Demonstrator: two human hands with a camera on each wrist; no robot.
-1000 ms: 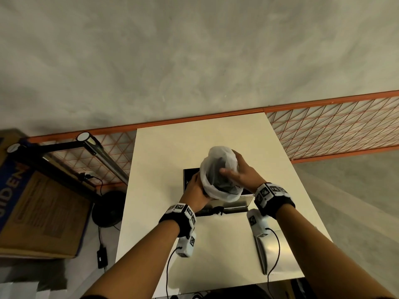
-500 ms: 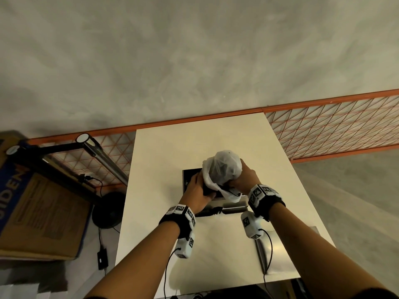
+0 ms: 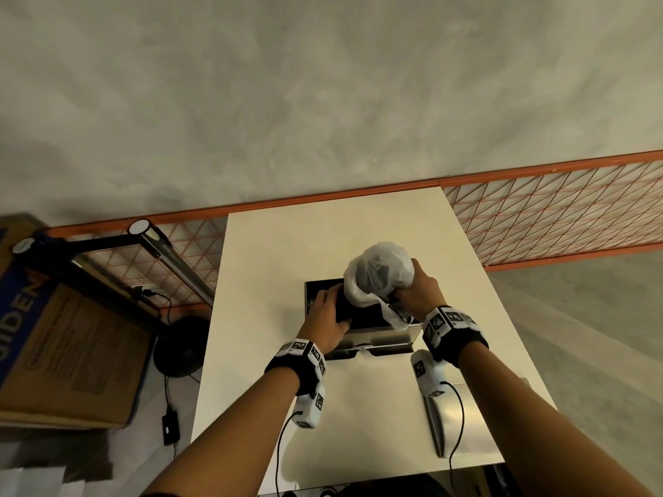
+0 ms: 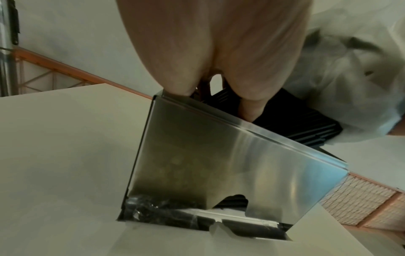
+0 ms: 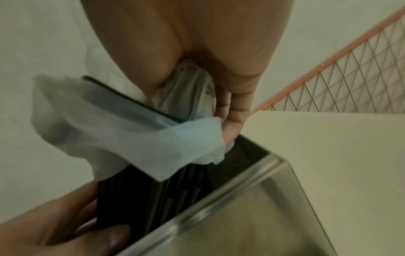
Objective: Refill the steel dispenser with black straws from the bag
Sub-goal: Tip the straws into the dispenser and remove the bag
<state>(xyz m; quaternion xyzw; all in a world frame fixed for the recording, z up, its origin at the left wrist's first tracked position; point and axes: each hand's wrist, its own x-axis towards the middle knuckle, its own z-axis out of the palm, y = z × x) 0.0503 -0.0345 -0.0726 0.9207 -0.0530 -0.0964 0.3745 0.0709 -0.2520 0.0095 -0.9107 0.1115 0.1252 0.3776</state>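
One cardboard box [image 3: 68, 338] beside the table [image 3: 269, 267] reads "UIDEN".

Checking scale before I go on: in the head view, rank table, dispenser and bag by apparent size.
1. Table, by far.
2. Dispenser and bag look alike; the bag is raised nearer the camera and hides part of the dispenser, so no ranking.

The cardboard box [image 3: 61, 346] at the left edge bears white letters "UIDEN" (cut off by the frame).
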